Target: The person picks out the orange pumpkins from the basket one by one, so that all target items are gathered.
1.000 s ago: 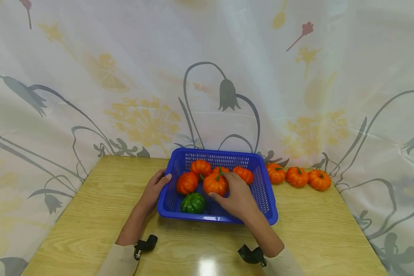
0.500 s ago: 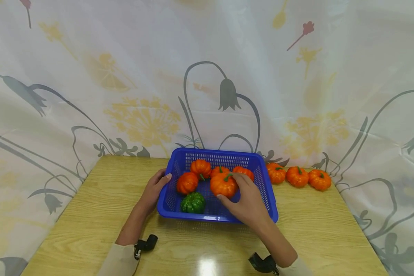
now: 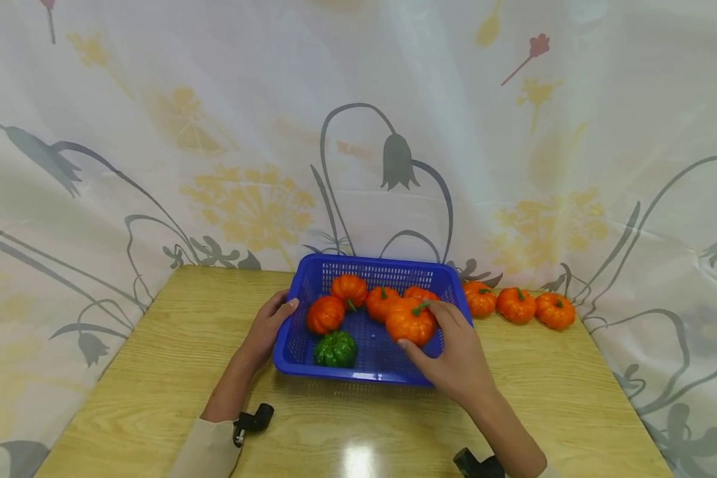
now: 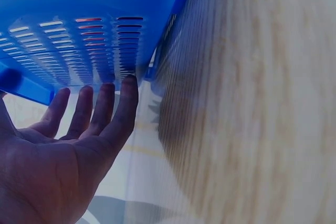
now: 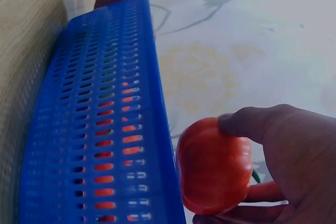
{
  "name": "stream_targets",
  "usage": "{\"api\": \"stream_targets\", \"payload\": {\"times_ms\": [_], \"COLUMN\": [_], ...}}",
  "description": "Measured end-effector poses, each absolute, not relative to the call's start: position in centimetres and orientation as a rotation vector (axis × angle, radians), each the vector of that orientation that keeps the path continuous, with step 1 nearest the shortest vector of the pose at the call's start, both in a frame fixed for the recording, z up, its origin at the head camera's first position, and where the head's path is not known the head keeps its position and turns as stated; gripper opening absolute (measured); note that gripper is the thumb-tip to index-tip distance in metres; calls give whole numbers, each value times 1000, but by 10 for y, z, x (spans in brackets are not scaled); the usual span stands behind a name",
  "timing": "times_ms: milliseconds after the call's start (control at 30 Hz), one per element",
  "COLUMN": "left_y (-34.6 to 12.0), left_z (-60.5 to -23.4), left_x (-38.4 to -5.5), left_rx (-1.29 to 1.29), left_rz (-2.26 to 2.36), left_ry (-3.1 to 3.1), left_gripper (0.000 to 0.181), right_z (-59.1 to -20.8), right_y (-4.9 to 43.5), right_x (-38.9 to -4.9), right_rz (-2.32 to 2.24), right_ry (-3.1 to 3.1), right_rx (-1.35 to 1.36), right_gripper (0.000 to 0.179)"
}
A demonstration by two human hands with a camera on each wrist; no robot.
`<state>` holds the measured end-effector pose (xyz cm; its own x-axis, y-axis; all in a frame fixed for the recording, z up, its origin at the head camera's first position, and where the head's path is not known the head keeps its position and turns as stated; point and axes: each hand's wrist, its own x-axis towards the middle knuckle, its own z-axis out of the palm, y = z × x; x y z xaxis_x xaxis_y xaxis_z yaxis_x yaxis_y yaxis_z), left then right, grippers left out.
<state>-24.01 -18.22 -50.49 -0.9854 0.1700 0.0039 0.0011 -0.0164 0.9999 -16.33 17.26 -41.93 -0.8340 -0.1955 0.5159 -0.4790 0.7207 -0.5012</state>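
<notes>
At the left of the wood-grained surface [image 3: 155, 372], the left hand [image 3: 271, 326] holds the blue basket [image 3: 370, 378]: its thumb lies at the rim, and the left wrist view shows four fingertips, slightly parted, against the slotted outer wall. Within the basket, from left to right, lie the left orange pumpkin [image 3: 325, 317], the green pumpkin [image 3: 335, 350] nearer the front wall, the rear orange pumpkin [image 3: 348, 291] and the middle orange pumpkin [image 3: 379, 303]. Next comes the held orange pumpkin [image 3: 409, 324], over the basket's right-hand part and in front of a partly hidden orange pumpkin [image 3: 420, 292]. The grip of the right hand [image 3: 459, 357] pinches its body, thumb on the near side, fingers beyond. In the right wrist view it appears beside the rim; whether the two touch cannot be told. The glossy skin suggests a light, stiff piece, perhaps somewhat slippery and unlikely to dent under moderate pressure. The best hold is judged to be across the widest part of the ribbed body; the slender stem looks the weaker handle. Farthest right, outside the basket, three orange pumpkins [image 3: 516, 307] sit in a row at the back of the surface.
</notes>
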Motion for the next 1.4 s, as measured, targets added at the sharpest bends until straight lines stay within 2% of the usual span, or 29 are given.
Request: {"api": "stream_targets", "payload": {"times_ms": [500,1400], "left_y": [-181,-180], "left_z": [-503,-503], "left_x": [-239,-239], "left_rx": [169,174], "left_rz": [2153,2152], "left_ry": [2118,2121], "left_gripper": [52,53], "right_z": [-410,-407], "right_y": [205,266], "right_x": [-160,-178], "right_rz": [877,907], "right_ry": [-2476,-2577], "right_rx": [403,89], "right_gripper": [64,75]}}
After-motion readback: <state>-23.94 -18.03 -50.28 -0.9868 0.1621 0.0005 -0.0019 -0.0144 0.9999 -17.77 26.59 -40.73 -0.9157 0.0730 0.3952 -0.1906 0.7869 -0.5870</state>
